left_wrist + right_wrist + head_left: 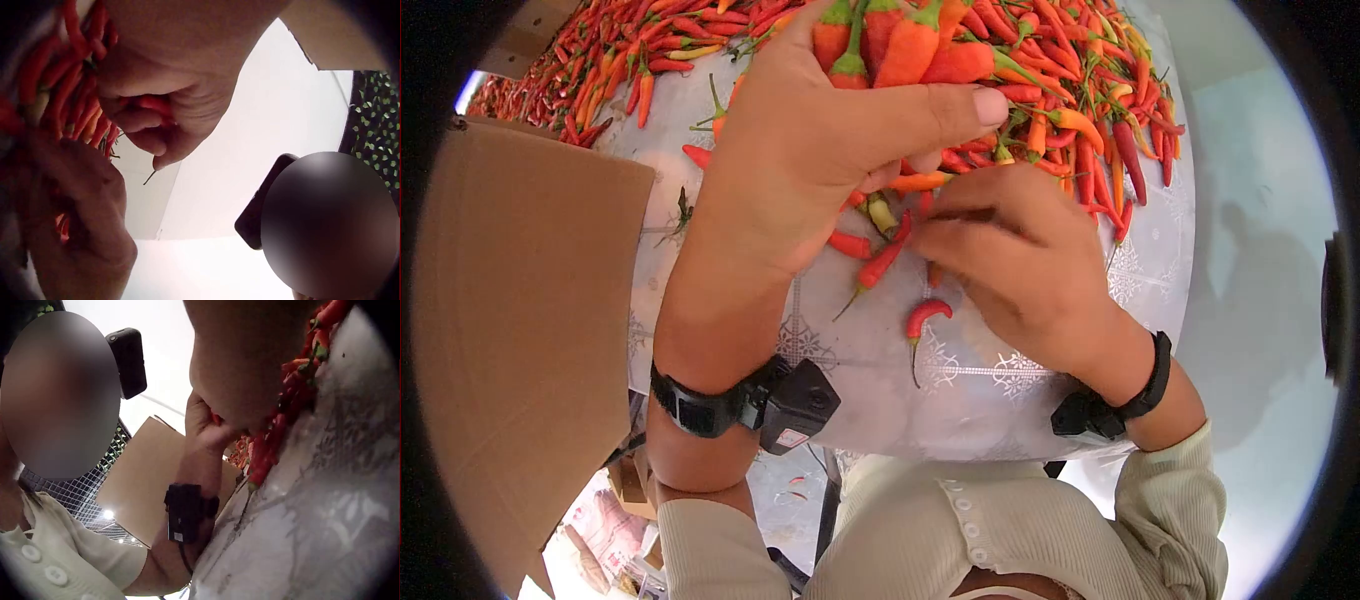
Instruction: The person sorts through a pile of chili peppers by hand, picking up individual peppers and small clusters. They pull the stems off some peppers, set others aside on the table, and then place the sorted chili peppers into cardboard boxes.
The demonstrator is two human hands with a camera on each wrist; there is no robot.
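In the head view my left hand (800, 150) holds several red and orange chili peppers (910, 50), its thumb stretched across below them. The left wrist view shows its fingers curled round a red pepper (155, 105), a thin stem hanging below. My right hand (1025, 265) is bent low over the table, its blurred fingertips beside small red peppers; whether they pinch one is hidden. Just left of it lies a red pepper (880, 265), and a curved red one (925, 316) lies nearer the table's front edge.
A large heap of chili peppers (1090, 150) spreads over the far part of the table, which has a patterned pale cover (850, 400). A cardboard box (530, 300) stands at the left. Both wrists wear straps with cameras.
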